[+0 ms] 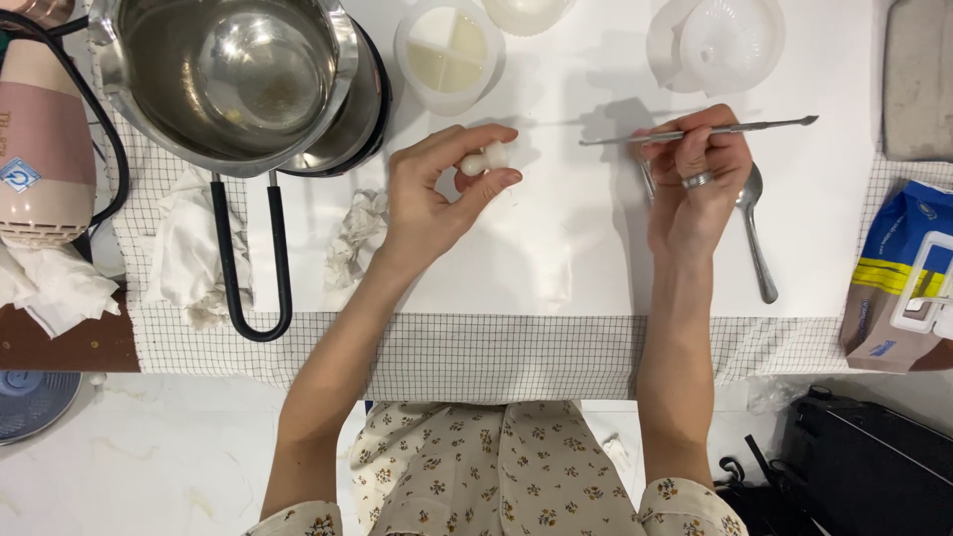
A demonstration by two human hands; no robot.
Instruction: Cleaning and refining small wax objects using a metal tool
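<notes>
My left hand [437, 194] pinches a small white wax-like lump [488, 158] between thumb and fingers, held just above the white work sheet [556, 258]. My right hand [695, 179], with a ring on one finger, grips a thin metal sculpting tool [764, 126] that lies level, one tip pointing left toward the lump and the other to the right. The tool's left tip stops a short way from the lump, not touching it.
A steel saucepan [233, 74] with black wire handle [248, 263] sits upper left beside a hair dryer [40, 149]. Crumpled tissues [357, 238], a spoon [756, 238], white moulds [449, 52], a clear lid [725, 42] and a blue-and-yellow bag [898, 278] surround the sheet.
</notes>
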